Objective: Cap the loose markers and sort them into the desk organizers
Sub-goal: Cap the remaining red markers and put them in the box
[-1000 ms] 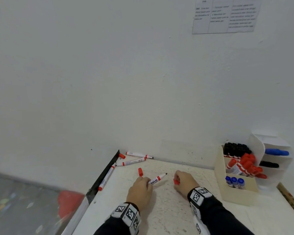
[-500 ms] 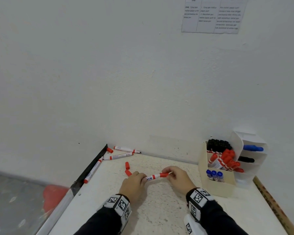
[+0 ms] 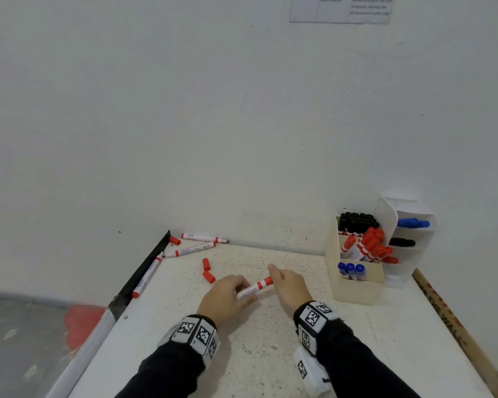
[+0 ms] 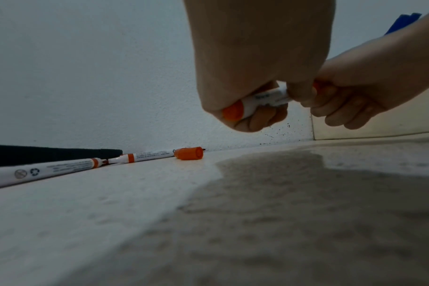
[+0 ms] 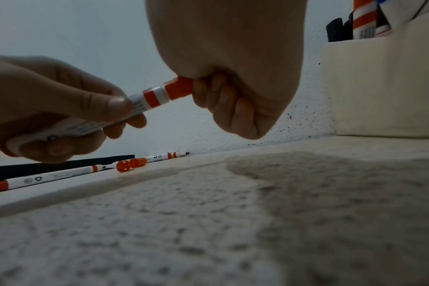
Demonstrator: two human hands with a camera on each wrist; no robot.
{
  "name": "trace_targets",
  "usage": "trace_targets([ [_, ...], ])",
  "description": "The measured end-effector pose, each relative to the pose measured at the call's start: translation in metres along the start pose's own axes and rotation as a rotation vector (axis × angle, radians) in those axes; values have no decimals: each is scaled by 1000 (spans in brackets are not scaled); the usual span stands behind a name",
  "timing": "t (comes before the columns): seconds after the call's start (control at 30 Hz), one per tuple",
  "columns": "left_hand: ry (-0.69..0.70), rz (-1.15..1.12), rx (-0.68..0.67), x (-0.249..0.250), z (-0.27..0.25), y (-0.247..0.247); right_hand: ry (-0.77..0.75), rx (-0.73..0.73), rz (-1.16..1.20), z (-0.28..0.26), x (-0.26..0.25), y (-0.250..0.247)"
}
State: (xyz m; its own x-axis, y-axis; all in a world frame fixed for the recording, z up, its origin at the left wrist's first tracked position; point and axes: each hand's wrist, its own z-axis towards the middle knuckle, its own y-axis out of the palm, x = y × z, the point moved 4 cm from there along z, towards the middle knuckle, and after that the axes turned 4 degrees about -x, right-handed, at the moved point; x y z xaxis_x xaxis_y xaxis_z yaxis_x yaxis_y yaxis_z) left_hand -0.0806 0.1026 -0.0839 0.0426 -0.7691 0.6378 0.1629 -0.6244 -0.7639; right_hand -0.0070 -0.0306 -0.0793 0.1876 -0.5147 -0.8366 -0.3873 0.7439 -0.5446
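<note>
A white marker (image 3: 252, 288) with red bands hangs just above the desk between both hands. My left hand (image 3: 242, 288) grips its barrel (image 4: 265, 98), fingers curled round it. My right hand (image 3: 273, 276) pinches the red cap (image 5: 178, 88), which sits on the marker's tip. Three uncapped red markers lie at the back left: one by the wall (image 3: 204, 237), one beside it (image 3: 191, 249), one along the desk edge (image 3: 147, 275). Three loose red caps lie near them (image 3: 174, 240), (image 3: 206, 264), (image 3: 209, 277).
A cream organizer box (image 3: 354, 288) at the right holds black, red and blue capped markers in separate compartments. Behind it a white tiered organizer (image 3: 385, 214) holds a blue and a black marker. A black strip (image 3: 144, 268) runs along the left desk edge. The wall is close behind.
A second ago my right hand held the red cap apart from the marker. The hands came together and the cap now sits on the marker's tip.
</note>
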Motion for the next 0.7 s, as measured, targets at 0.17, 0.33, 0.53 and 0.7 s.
trace_targets([
  [0.17,14,45,11,5,1,6,43,28,5,2,4,0],
  [0.33,-7,-112,-121,1,2,12,30,15,-50,1,0,3],
  [0.53,-167,-556,-267,-4,-3,9,-107,0,94,-2,-12,14],
  [0.7,-183,-581,-270,-3,-2,11,-136,6,128,-2,-10,14],
])
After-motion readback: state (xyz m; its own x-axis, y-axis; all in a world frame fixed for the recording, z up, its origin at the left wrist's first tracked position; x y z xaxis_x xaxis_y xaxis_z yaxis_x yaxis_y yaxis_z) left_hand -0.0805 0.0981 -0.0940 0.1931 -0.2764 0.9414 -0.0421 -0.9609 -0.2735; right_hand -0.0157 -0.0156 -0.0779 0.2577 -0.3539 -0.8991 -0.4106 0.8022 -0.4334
